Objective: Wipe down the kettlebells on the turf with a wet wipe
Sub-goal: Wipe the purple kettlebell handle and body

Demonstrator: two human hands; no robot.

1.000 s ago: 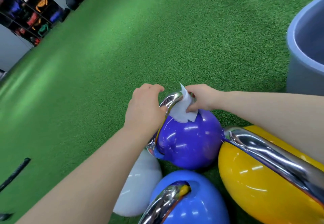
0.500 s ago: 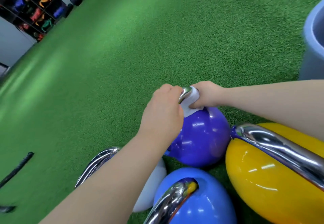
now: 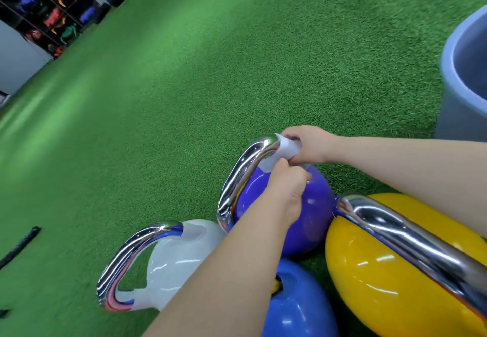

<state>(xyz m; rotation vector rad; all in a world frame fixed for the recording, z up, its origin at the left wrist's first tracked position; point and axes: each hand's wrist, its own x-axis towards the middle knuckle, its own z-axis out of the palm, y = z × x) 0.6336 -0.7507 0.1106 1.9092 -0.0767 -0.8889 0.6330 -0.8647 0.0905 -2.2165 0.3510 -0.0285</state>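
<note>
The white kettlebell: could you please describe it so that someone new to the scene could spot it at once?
On the green turf, four kettlebells cluster at the lower right, near a grey-blue bin. The white kettlebell is the leftmost of them, beside the purple kettlebell whose handle both hands are working on. It alone has a pale, milky body, and neither hand touches it.

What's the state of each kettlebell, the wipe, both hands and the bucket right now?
Purple kettlebell with chrome handle: on the turf, handle being wiped.
White wet wipe: wrapped round the handle's top corner.
Right hand: grips the wipe on the handle.
Left hand: fingers curled, by the wipe's lower edge; contact unclear.
White kettlebell: untouched.
Yellow kettlebell: untouched.
Light blue kettlebell: untouched.
Grey-blue bucket: upright, contents hidden.
</note>
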